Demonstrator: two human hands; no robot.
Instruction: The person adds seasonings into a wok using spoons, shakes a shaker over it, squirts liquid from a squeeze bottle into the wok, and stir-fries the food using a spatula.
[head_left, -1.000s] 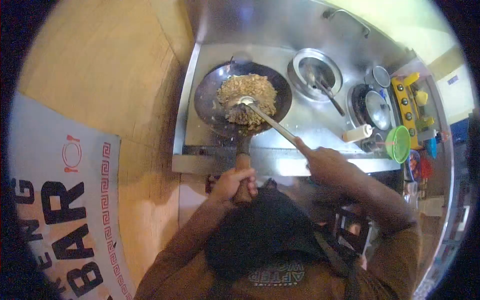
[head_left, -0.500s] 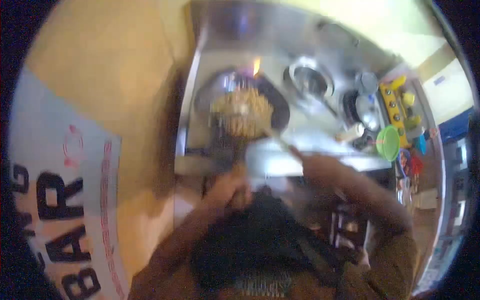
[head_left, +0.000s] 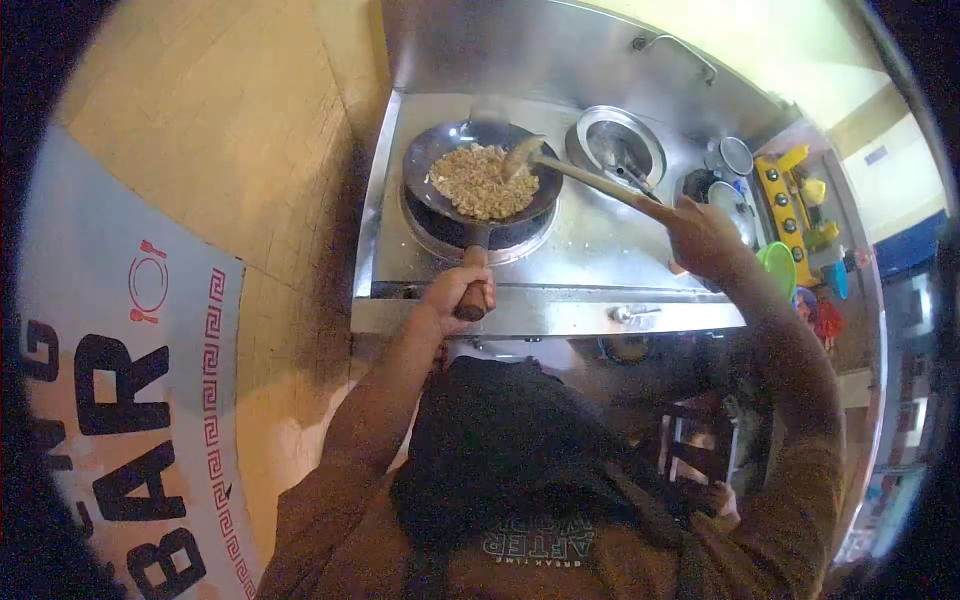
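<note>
My left hand [head_left: 460, 293] is wrapped round the wooden handle [head_left: 474, 283] of a dark wok [head_left: 425, 147]. The wok sits tilted over a round burner ring [head_left: 425, 243], part of which shows below it. Brown fried rice [head_left: 478, 184] lies in the wok. My right hand [head_left: 705, 236] grips a long-handled ladle [head_left: 600, 181], its index finger stretched along the handle. The ladle's bowl rests at the right edge of the rice, inside the wok.
A metal pot ring [head_left: 617, 147] with a utensil in it stands right of the wok. Farther right are a green bowl [head_left: 777, 268], a strainer [head_left: 737, 156] and a yellow stove [head_left: 783, 213]. A steel backsplash [head_left: 500, 55] rises behind the steel counter.
The wok and my left hand have moved up and away, uncovering the burner ring. My right hand has moved up and right with the ladle. The flame seen behind the wok is gone.
</note>
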